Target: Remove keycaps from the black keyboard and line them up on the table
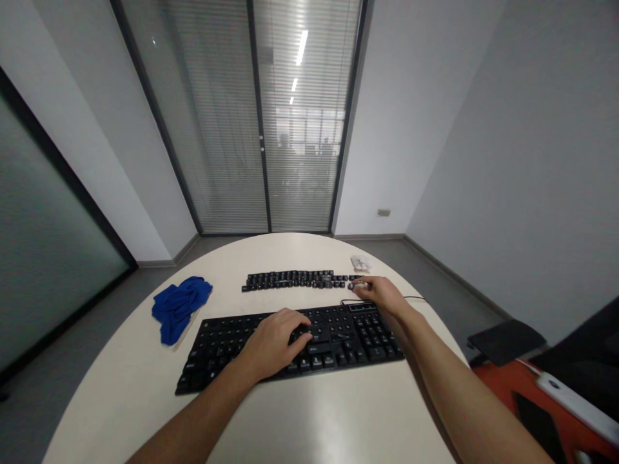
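Note:
A black keyboard (343,336) lies across the table in front of me. My left hand (278,338) rests over its middle, thumb and forefinger apart above the keys, with nothing seen between them. Beyond the keyboard, loose black keycaps (290,279) sit together in rows. My right hand (380,293) reaches to the right end of these rows, where its thumb and fingertips close on a small keycap (351,285). Whether that keycap is lifted off the table, I cannot tell.
On the left of the round white table (300,425) lies a crumpled blue cloth (180,308). A small crumpled white packet (360,263) sits at the back right. The keyboard's cable (416,298) runs off to the right. A white power strip (575,403) rests on an orange surface at right.

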### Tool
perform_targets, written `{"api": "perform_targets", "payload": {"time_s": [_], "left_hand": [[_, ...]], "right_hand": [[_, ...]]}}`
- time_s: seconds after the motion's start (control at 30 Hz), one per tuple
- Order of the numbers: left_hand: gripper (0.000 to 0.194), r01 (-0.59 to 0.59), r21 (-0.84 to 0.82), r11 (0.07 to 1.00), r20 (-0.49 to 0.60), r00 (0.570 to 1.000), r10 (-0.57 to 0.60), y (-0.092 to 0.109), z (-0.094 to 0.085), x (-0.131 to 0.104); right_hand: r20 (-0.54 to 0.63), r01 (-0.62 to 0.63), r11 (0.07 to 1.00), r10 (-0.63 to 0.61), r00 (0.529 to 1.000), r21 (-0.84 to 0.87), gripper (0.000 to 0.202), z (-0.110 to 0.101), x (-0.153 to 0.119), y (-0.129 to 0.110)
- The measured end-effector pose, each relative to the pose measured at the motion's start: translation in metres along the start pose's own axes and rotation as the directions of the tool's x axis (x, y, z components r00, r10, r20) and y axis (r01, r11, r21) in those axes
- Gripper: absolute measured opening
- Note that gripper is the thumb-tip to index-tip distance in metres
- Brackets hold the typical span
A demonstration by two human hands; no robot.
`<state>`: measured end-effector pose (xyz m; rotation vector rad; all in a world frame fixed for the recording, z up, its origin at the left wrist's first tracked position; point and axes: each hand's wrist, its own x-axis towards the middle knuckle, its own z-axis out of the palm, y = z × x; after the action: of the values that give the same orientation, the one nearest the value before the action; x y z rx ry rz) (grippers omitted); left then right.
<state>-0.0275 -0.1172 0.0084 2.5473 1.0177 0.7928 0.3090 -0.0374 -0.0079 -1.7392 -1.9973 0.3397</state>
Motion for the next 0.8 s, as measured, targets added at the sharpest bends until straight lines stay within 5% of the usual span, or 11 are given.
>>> {"api": "perform_targets", "payload": {"time_s": [0.33, 0.8], "left_hand": [[0.012, -0.003, -0.001, 1.000, -0.004, 1.000, 0.003, -0.001, 0.000, 0.000], [0.012, 0.001, -0.020, 1.000, 0.009, 1.000, 0.000, 0.001, -0.001, 0.001]], "right_hand": [[0.021, 0.024, 0.995, -0.026, 0.999, 0.098, 0.043, -0.003, -0.001, -0.004], [-0.019, 0.027, 0.999, -0.028, 0.999, -0.040, 0.032, 0.001, 0.008, -0.014]]}}
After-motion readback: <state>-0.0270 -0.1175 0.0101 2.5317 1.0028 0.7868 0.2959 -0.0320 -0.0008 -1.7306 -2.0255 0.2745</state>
